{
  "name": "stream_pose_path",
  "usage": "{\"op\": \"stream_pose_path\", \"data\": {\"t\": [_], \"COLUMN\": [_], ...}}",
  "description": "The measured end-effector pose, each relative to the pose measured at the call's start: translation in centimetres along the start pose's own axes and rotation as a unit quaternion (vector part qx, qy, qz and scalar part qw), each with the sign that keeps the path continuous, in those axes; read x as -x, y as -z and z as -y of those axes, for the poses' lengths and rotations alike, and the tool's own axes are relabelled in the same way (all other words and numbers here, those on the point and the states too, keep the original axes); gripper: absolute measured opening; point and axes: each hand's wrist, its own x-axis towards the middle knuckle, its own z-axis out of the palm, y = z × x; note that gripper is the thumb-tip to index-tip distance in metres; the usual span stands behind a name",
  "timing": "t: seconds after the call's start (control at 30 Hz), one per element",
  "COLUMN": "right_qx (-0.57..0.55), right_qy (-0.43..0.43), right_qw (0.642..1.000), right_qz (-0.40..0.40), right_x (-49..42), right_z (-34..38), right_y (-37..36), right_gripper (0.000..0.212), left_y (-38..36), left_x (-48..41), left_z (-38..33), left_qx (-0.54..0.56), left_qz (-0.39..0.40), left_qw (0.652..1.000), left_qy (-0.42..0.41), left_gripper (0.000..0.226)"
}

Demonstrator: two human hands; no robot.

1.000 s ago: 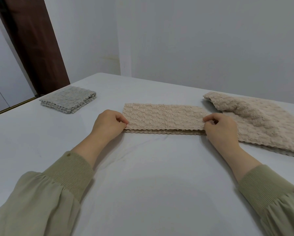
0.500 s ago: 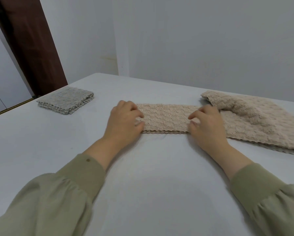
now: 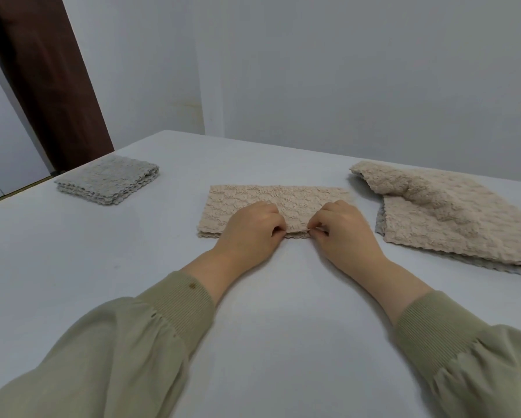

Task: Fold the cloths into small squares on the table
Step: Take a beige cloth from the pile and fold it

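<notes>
Both our hands have slid inward since a second ago, from the ends of the strip to the middle of its near edge. Our left hand (image 3: 250, 233) and right hand (image 3: 345, 233) sit almost knuckle to knuckle, fingers curled, each pinching the scalloped near edge of the beige cloth (image 3: 271, 196). That cloth lies flat at the table's (image 3: 283, 327) centre as a long, nubbly two-layer strip, its left end bare of our hands. We see a grey cloth (image 3: 108, 179) well apart to the left, folded into a thick square with wavy layered edges, close to the table's left edge. To the right, near the strip but not touching it, a rumpled beige pile (image 3: 434, 212) rests on a grey layer. Smooth white tabletop spreads wide between us and the strip.
</notes>
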Motion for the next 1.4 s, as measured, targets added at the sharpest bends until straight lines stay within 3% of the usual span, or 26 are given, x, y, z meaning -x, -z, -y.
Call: {"op": "stream_pose_path", "data": {"t": [0.2, 0.47, 0.57, 0.73, 0.87, 1.0, 1.07, 1.17, 1.33, 1.4], "right_qx": [0.021, -0.01, -0.009, -0.013, 0.103, 0.157, 0.158, 0.119, 0.05, 0.053], "right_qy": [0.017, -0.009, -0.071, -0.229, -0.271, -0.288, -0.279, -0.269, -0.235, -0.225], "right_qw": [1.0, 0.999, 0.997, 0.968, 0.955, 0.944, 0.946, 0.956, 0.964, 0.966], "right_qz": [0.014, 0.051, 0.028, -0.106, -0.068, 0.031, 0.04, 0.007, -0.112, -0.118], "right_x": [0.1, 0.4, 0.5, 1.0, 1.5, 1.7, 1.6, 1.5, 1.1, 1.1], "right_z": [-0.3, -1.2, -2.0, -3.3, -4.3, -3.9, -3.8, -4.1, -4.3, -4.3], "right_y": [0.0, 0.5, 1.3, 2.9, 3.2, 3.1, 2.8, 2.5, 2.7, 2.6], "right_gripper": [0.017, 0.02, 0.021, 0.02, 0.031, 0.037, 0.03, 0.018, 0.018, 0.019], "left_y": [0.1, 0.3, 0.3, 0.3, 0.2, -0.1, -0.2, -0.3, -0.2, -0.3], "left_x": [0.1, 0.1, 0.2, 0.5, 0.2, 0.2, 0.3, 0.2, 0.2, 0.3], "left_z": [0.1, 0.3, 0.7, 1.2, 1.8, 2.4, 2.5, 2.4, 2.1, 2.0], "left_qx": [0.018, 0.056, 0.055, 0.027, 0.007, -0.085, -0.114, -0.134, -0.143, -0.142], "left_qz": [0.003, 0.053, 0.058, -0.005, -0.054, 0.081, 0.149, 0.18, 0.194, 0.197], "left_qw": [1.0, 0.996, 0.996, 1.0, 0.998, 0.973, 0.955, 0.944, 0.931, 0.927], "left_qy": [-0.013, 0.037, 0.036, 0.004, 0.036, 0.196, 0.23, 0.241, 0.273, 0.287], "left_gripper": [0.012, 0.014, 0.016, 0.027, 0.04, 0.051, 0.059, 0.063, 0.065, 0.066]}}
